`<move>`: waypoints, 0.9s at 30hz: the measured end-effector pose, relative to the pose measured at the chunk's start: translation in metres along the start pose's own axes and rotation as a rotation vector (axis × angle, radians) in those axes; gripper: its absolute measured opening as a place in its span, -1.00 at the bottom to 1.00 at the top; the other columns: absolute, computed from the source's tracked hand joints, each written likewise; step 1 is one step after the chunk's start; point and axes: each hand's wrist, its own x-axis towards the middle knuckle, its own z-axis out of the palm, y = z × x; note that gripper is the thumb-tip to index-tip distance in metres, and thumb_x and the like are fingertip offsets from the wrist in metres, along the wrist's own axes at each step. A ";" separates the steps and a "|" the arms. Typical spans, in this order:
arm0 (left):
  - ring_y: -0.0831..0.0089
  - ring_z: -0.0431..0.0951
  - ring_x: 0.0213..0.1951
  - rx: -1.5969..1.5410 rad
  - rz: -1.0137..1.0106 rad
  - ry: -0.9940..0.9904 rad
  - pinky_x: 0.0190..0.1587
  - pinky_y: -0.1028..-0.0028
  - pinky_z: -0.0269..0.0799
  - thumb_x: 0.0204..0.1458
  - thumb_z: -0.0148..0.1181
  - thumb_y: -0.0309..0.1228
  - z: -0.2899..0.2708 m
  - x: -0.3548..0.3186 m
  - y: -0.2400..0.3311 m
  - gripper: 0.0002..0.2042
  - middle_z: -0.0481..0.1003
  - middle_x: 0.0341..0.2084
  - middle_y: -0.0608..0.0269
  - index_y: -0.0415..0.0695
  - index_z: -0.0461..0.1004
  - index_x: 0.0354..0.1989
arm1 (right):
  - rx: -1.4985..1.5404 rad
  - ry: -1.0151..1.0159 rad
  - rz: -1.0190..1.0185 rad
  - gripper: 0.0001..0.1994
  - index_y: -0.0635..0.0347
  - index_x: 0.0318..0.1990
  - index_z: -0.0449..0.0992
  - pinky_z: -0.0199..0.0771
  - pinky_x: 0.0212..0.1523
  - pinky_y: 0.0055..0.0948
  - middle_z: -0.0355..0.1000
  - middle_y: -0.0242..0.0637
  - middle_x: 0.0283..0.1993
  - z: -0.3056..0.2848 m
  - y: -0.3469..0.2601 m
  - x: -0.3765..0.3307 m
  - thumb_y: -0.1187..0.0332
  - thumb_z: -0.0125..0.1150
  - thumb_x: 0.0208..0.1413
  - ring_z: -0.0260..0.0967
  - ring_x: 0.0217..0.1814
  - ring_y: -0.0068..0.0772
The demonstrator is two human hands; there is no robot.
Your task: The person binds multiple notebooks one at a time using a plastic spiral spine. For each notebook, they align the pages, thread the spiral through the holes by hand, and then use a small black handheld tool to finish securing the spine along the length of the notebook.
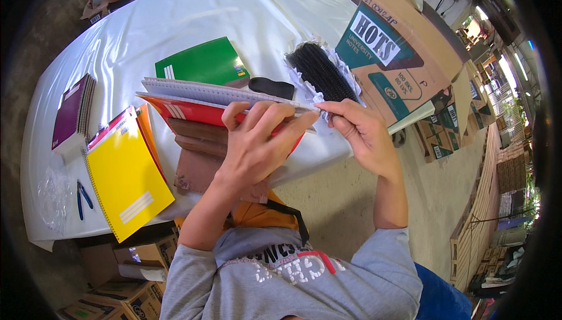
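Red cover, white pages: here's the red notebook [212,113], up in my hands at the near edge of the table [234,4], and everything else I place by it. My left hand [256,141] lies across its front, fingers bent over the top edge and clamped on it, thumb hidden from me. The pages lean a little apart from the cover on the left side. My right hand [367,138] is at the notebook's right end, thumb and first finger close together there; what sits between them is too small to make out, so I can't tell whether they're shut on anything.

Just below the red notebook, a brown block [196,170] with a stepped top. Just behind, a green notebook [196,61] lies flat, and a black oval piece [272,87] is near its pages. Behind and to the right of the red notebook, a heap of black coils [321,71] rests on crumpled white wrapping [294,76]; further right stands a big open carton [404,56]. Over to its left, a yellow notebook [129,176] overlaps an orange one [150,138], purple notebooks [73,112] are stacked further out, and blue-handled pliers [85,196] lie beside clear plastic [54,197].
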 end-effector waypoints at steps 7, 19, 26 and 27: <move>0.50 0.40 -0.33 -0.021 -0.039 0.016 -0.13 0.43 0.06 -0.30 0.31 -0.41 0.000 0.008 -0.002 -0.62 0.41 -0.40 0.44 0.05 0.49 -0.19 | -0.021 0.044 -0.106 -0.75 0.19 -0.15 0.47 0.33 -0.28 -0.39 0.39 -0.18 -0.36 0.002 0.003 0.002 0.59 0.06 -0.03 0.32 -0.32 -0.21; 0.51 0.39 -0.42 -0.209 -0.088 0.038 -0.21 0.43 0.07 -0.25 0.29 -0.37 -0.008 0.013 -0.001 -0.87 0.38 -0.53 0.49 0.06 0.48 -0.48 | -0.076 0.130 -0.193 -0.64 0.14 -0.22 0.54 0.32 -0.27 -0.42 0.45 -0.22 -0.32 0.004 0.006 -0.001 0.71 0.08 -0.22 0.31 -0.30 -0.26; 0.42 0.35 -0.47 -0.108 -0.165 0.046 -0.23 0.39 0.12 -0.30 0.34 -0.37 -0.010 0.012 0.011 -0.85 0.30 -0.62 0.42 0.04 0.53 -0.48 | -0.047 0.049 -0.166 -0.67 0.14 -0.20 0.54 0.32 -0.23 -0.41 0.45 -0.25 -0.32 -0.003 0.001 0.000 0.65 0.10 -0.18 0.31 -0.28 -0.26; 0.47 0.34 -0.47 -0.135 -0.141 0.065 -0.25 0.41 0.07 -0.25 0.31 -0.35 -0.006 0.012 0.008 -0.87 0.29 -0.62 0.46 0.07 0.51 -0.49 | -0.044 0.041 -0.163 -0.68 0.15 -0.19 0.53 0.32 -0.23 -0.41 0.45 -0.25 -0.32 -0.003 0.000 0.000 0.64 0.10 -0.16 0.31 -0.27 -0.25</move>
